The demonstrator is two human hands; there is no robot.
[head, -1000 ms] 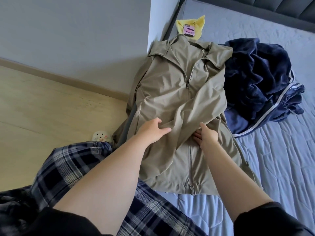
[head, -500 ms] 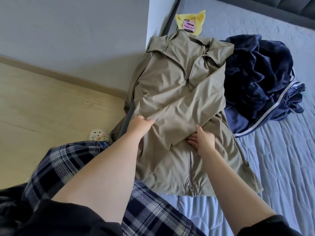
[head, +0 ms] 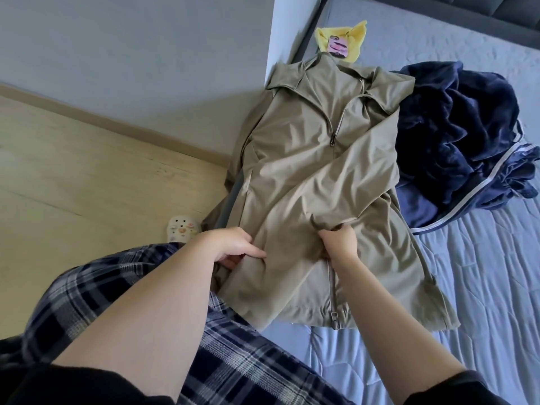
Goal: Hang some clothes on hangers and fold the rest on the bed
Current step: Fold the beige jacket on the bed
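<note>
Since half a second ago, your left hand [head: 233,248] has slid down the khaki jacket [head: 315,171] from its left edge to lower on the front. Your right hand [head: 340,244] has hardly moved, but the sleeve cuff [head: 324,226] now sits bunched at its fingertips instead of over by the left hand.

The jacket lies front-up on the bed [head: 482,287], collar away from you. Its left side hangs over the bed edge by the wall, and its hem is just beyond your plaid trousers [head: 117,287]. One sleeve is folded diagonally across the chest. Both hands are on the lower front, either side of the zipper line.

Left hand: thumb on top, fingers tucked under a fold, pinching the fabric. Right hand: fingers curled, gripping the cuff from below; the fingertips are hidden in the cloth.

A navy fleece pile [head: 453,135] touches the jacket's right side. A yellow cloth [head: 358,39] lies just past the collar. A slipper [head: 181,229] is on the floor.
</note>
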